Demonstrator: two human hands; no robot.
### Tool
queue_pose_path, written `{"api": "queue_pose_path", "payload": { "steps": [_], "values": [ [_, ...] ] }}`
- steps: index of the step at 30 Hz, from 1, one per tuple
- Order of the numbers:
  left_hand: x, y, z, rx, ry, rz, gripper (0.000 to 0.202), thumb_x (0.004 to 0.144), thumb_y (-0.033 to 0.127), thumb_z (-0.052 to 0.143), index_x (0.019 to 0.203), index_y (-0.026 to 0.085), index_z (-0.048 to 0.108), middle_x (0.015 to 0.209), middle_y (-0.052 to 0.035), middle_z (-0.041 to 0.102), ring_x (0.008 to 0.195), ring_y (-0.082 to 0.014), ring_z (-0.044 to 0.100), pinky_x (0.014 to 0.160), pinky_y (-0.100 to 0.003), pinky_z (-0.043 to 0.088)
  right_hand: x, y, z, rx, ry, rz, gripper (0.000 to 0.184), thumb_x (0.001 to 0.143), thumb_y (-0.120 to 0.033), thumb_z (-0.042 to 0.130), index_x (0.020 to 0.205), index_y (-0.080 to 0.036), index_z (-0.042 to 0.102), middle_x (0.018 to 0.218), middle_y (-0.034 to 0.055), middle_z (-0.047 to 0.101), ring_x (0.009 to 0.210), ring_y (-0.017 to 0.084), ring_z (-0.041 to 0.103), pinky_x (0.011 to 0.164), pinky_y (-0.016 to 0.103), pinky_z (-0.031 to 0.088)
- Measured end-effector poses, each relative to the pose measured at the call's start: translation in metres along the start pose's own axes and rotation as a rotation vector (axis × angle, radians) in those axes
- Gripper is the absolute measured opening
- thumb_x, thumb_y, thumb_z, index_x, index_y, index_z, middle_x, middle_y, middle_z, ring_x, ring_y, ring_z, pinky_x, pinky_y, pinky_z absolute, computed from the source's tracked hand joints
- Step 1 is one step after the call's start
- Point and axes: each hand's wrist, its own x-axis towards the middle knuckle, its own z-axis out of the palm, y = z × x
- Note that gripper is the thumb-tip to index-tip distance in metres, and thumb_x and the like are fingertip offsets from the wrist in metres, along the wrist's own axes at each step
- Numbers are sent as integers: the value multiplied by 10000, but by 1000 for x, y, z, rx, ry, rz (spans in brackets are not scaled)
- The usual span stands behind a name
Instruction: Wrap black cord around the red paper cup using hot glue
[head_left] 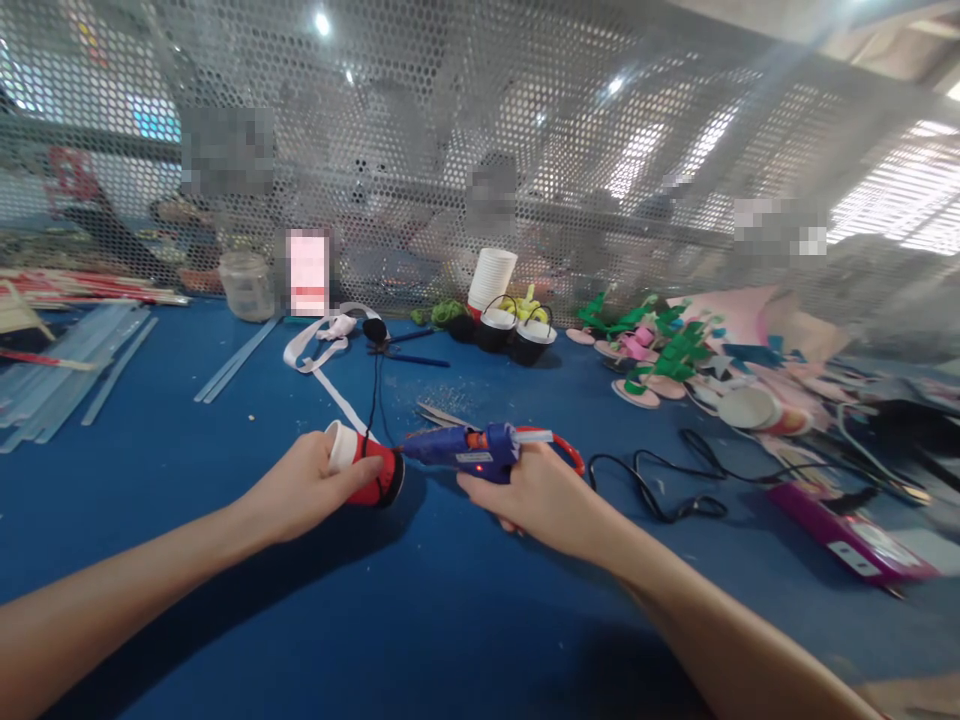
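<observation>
My left hand (304, 487) is wrapped round a small red and white paper cup (369, 468) lying on its side on the blue table (187, 470). A thin black cord (373, 400) runs from the cup toward the back. My right hand (536, 492) grips a blue hot glue gun (469, 447) with a glowing red light. The gun's nozzle touches the dark bottom edge of the cup.
Clear glue sticks (67, 365) lie at the left. A white ribbon (322, 365), scissors (442, 413), a stack of white cups (491, 280) and black-and-white mini buckets (517, 335) sit behind. Foam flower pieces (660, 350), a black cable (660, 480) and a pink box (847, 530) lie right. Mesh screen (480, 150) behind.
</observation>
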Motion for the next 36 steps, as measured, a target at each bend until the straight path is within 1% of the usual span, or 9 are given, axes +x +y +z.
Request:
{"api": "queue_pose_path", "payload": {
  "steps": [5,10,14,16,19,23,26,31,36],
  "values": [
    [0,-1,0,-28,-9,33,366,677,440,461,457,191,308,449,67,252,432,-76,205,410,-226,141,-5,-4,-1,14,2,18,205,667,-235,474,495,-188,373,343,-68,390,295,60,393,288,153,294],
    [2,-5,0,-60,-18,28,365,673,450,466,461,187,327,438,69,256,420,-73,201,404,-222,138,-5,-1,1,-19,21,-50,219,678,-236,463,480,-186,384,347,-66,388,307,61,395,312,162,306],
    [4,-6,1,-119,-38,55,353,688,444,455,477,172,378,459,62,276,437,-74,213,411,-216,151,-11,0,2,-29,26,-35,167,675,-226,460,518,-179,429,365,-65,387,315,58,382,315,165,281],
    [5,-6,1,-131,-31,50,360,690,450,457,478,167,388,462,62,275,440,-73,213,412,-214,148,-14,-1,1,-46,29,-35,136,664,-204,460,532,-175,445,370,-68,363,312,50,344,303,164,240],
    [5,-4,1,-141,-23,44,365,684,453,466,476,162,398,457,63,272,441,-70,208,410,-213,141,-15,-4,1,-75,36,-68,121,641,-163,456,520,-168,455,376,-75,289,318,33,248,300,166,183],
    [4,-3,0,-158,-20,37,363,673,450,479,469,163,390,455,63,278,439,-69,211,409,-213,136,-17,-6,1,-59,47,-113,134,633,-141,442,501,-166,436,405,-69,237,372,38,185,315,169,166],
    [5,-4,1,-164,-5,19,366,664,451,490,461,169,373,449,62,280,432,-70,210,406,-219,126,-18,-4,4,-61,36,-135,153,647,-157,430,497,-168,403,434,-61,239,396,45,196,329,174,175],
    [5,-5,1,-149,13,7,361,666,446,484,462,174,362,449,64,265,435,-73,204,414,-226,118,-21,0,8,-84,48,-154,142,657,-162,435,526,-170,382,468,-53,312,440,57,255,374,175,233],
    [5,-3,2,-170,12,10,379,667,453,472,455,187,307,452,70,236,435,-74,194,419,-226,112,-23,-6,8,-134,57,-214,148,654,-143,425,520,-171,368,474,-46,353,452,62,269,396,183,245]
  ]
}}
